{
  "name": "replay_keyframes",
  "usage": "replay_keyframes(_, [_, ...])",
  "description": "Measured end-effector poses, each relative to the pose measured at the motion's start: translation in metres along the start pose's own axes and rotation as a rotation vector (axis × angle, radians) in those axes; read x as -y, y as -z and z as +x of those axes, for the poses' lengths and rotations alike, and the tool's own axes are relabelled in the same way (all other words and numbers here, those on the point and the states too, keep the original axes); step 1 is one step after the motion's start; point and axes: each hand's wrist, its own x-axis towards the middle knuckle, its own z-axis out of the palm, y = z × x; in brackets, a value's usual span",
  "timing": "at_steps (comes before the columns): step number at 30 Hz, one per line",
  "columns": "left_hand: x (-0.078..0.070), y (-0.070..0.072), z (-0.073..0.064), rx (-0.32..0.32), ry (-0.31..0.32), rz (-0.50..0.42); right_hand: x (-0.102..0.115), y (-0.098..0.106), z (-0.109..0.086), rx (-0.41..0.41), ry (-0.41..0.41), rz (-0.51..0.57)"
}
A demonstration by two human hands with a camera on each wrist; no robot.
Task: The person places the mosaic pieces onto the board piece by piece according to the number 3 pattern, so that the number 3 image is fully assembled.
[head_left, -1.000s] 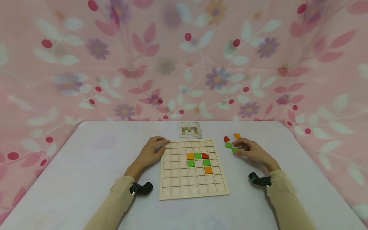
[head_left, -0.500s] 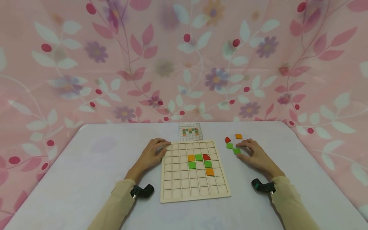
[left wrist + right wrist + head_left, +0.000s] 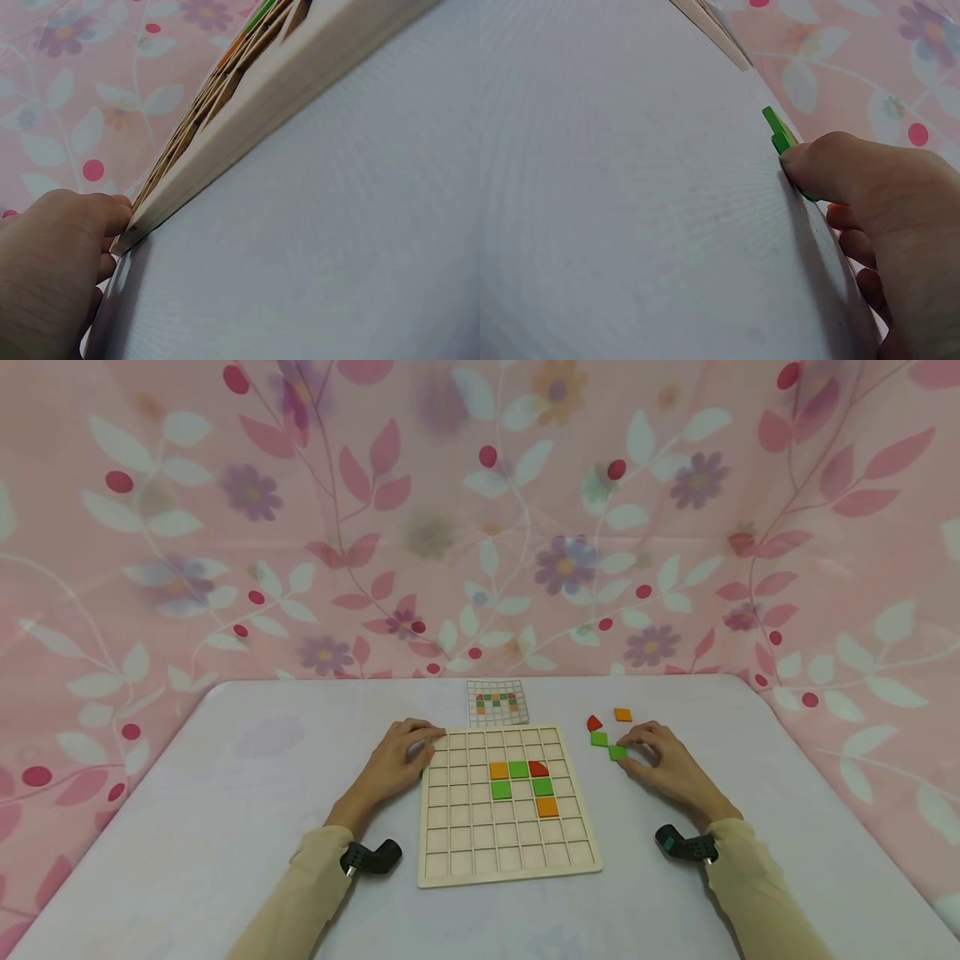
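Note:
My left hand [image 3: 399, 757] rests at the far left corner of the wooden grid board [image 3: 459, 858], thumb by the left side and fingertips at the corner. In the left wrist view that hand [image 3: 64, 255] touches the end of the board's thick edge [image 3: 247, 124]. On the board lie orange, green and red tiles in several cells. To its right, my right hand [image 3: 666, 768] pinches a green square tile [image 3: 617, 752] between thumb and fingers. The thumb [image 3: 806, 169] presses against green tile [image 3: 781, 142] in the right wrist view; the other fingers are partly hidden.
Another green tile [image 3: 599, 739], a red quarter-round tile [image 3: 594, 723] and an orange tile [image 3: 623, 715] lie near the right hand. A pattern card [image 3: 497, 718] with a printed coloured grid lies behind the board. White cloth [image 3: 225, 793] covers the table; a flowered curtain hangs behind.
The right thumb and fingers have settled around the nearer green tile, which shows more clearly than a second ago. The left hand stays at the board's corner. The head view has shifted slightly.

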Motion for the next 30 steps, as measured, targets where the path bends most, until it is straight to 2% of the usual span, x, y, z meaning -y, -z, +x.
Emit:
replay_keyframes(10, [-0.0005,-0.0002,0.0005,-0.002,-0.007,-0.002,0.0015,0.0017,-0.0002,-0.014,-0.013,0.007])
replay_keyframes(18, [0.0006,-0.0002,-0.0001,-0.007,-0.013,0.003,0.0064,0.0019,-0.0031,0.001,-0.132,0.063])
replay_keyframes(22, [0.0014,-0.0002,0.0001,-0.005,-0.01,0.007,0.0061,0.0026,-0.0031,0.006,-0.166,0.073])
replay_keyframes(30, [0.002,-0.0012,-0.0002,-0.01,-0.014,0.005,0.0056,0.0018,-0.0026,0.003,-0.164,0.053])
